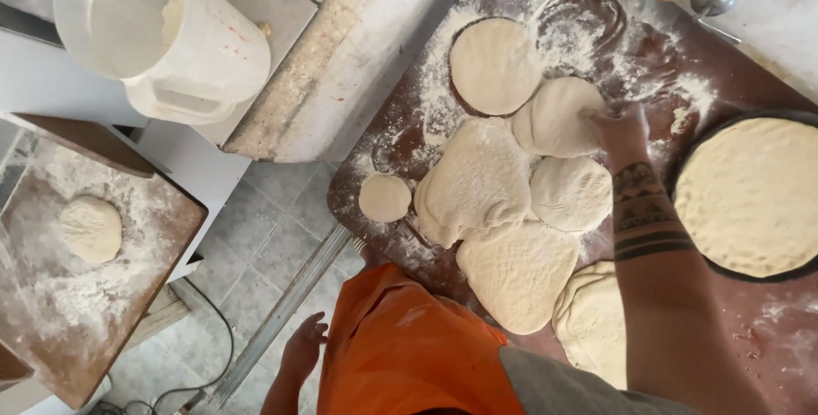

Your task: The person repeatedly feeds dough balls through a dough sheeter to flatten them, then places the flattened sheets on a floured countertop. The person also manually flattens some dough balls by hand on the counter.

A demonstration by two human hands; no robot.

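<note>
Beyond our right hand point(620, 129) floured table point(648, 57) lies bare; dough rounds point(481, 181) crowd its left, a pan point(724, 270) blocks its right. Our left hand point(302, 348) hangs over open floor point(256, 244).

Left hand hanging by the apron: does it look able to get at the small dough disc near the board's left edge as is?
Probably yes. The left hand hangs free and apparently empty below the board's edge, and the small dough disc lies apart from the other flattened dough pieces, nothing on it. The right hand is busy farther right.
</note>
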